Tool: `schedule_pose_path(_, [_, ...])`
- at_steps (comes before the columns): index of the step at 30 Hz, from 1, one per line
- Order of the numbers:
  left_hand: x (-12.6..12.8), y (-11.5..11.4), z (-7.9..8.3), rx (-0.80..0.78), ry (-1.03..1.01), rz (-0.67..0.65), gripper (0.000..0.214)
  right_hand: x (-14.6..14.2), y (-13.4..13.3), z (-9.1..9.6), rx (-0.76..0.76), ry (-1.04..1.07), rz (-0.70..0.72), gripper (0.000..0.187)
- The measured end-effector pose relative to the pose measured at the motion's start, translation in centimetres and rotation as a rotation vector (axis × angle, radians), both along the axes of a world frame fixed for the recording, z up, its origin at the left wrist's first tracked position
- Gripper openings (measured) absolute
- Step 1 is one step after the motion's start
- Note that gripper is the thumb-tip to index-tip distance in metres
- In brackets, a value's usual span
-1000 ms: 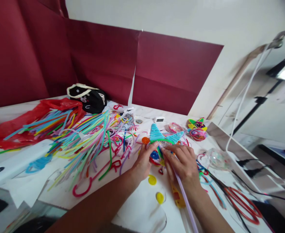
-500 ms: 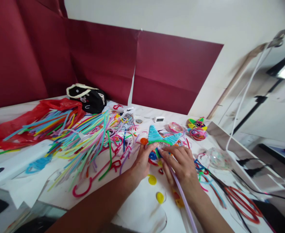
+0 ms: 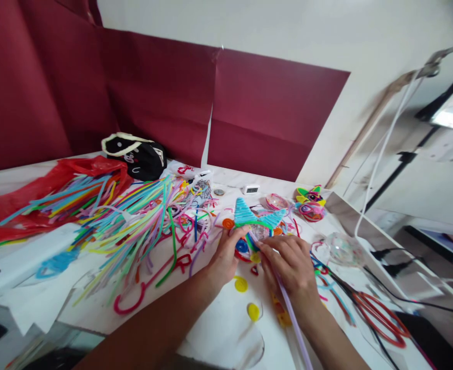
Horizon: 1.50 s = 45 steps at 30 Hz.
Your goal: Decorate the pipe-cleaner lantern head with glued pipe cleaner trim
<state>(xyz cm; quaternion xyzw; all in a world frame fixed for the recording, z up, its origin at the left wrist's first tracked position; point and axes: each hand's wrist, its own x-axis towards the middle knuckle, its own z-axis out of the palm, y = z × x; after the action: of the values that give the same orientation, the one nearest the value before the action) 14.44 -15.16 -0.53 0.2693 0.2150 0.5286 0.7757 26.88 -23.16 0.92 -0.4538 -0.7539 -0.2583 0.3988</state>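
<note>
Between my hands is a pipe-cleaner craft piece (image 3: pixel 245 210) with two light-blue pointed ears, a green band, and blue and orange coils. My left hand (image 3: pixel 226 254) grips its left side, thumb lying along the lower edge. With its fingers pinched, my right hand (image 3: pixel 288 259) holds a lilac pipe cleaner (image 3: pixel 293 318) against the piece; the long end trails down past my wrist. Orange coil (image 3: pixel 228 223) sits by my left fingertips. Below my hands lie a yellow coil (image 3: pixel 240 284) and a yellow disc (image 3: pixel 253 311). My right fingertips are partly hidden.
A pile of colourful pipe cleaners (image 3: pixel 133 226) spills from a red plastic bag (image 3: pixel 2 216) at left. Red-handled scissors (image 3: pixel 380 318) lie at right, near a clear round container (image 3: pixel 344 248). Behind are a black pouch (image 3: pixel 143 162), a small digital display (image 3: pixel 251 189) and decorated craft pieces (image 3: pixel 311 205).
My right hand has shifted slightly down and away from my left, uncovering more of the craft piece's middle. My left hand stays in place. The whole view has shifted a little.
</note>
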Motion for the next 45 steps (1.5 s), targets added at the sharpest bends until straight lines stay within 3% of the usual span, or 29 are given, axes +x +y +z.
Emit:
schedule_pose_path(8, [-0.1, 0.1, -0.1, -0.015, 0.007, -0.036, 0.044, 0.3, -0.9, 1.3, 0.130, 0.065, -0.032, 0.029])
schedule_pose_path(12, [-0.2, 0.4, -0.3, -0.045, 0.016, -0.008, 0.047, 0.4, -2.4, 1.9, 0.118, 0.100, 0.016, 0.034])
schedule_pose_path(17, [-0.3, 0.7, -0.4, -0.021, -0.019, -0.031, 0.050, 1.3, -4.6, -0.1, 0.012, 0.062, 0.024, 0.028])
schedule_pose_path(24, [-0.4, 1.1, -0.3, -0.003, -0.061, -0.011, 0.045, 2.2, -5.8, -3.7, -0.242, -0.044, 0.161, 0.023])
schedule_pose_path(31, [-0.3, 1.5, -0.2, 0.029, -0.066, 0.037, 0.041, 1.8, -5.9, -4.1, -0.284, 0.011, 0.144, 0.022])
schedule_pose_path(38, [-0.1, 1.5, -0.2, 0.049, -0.050, 0.033, 0.035, 0.3, -4.8, -4.7, -0.280, -0.274, -0.007, 0.027])
schedule_pose_path(42, [-0.2, 1.6, -0.2, 0.027, -0.042, 0.032, 0.040, 0.4, -4.7, -4.1, -0.350, -0.288, 0.007, 0.032])
schedule_pose_path(45, [-0.2, 1.6, -0.3, 0.044, -0.035, 0.025, 0.041, 2.0, -5.5, -3.2, -0.409, -0.222, -0.010, 0.032])
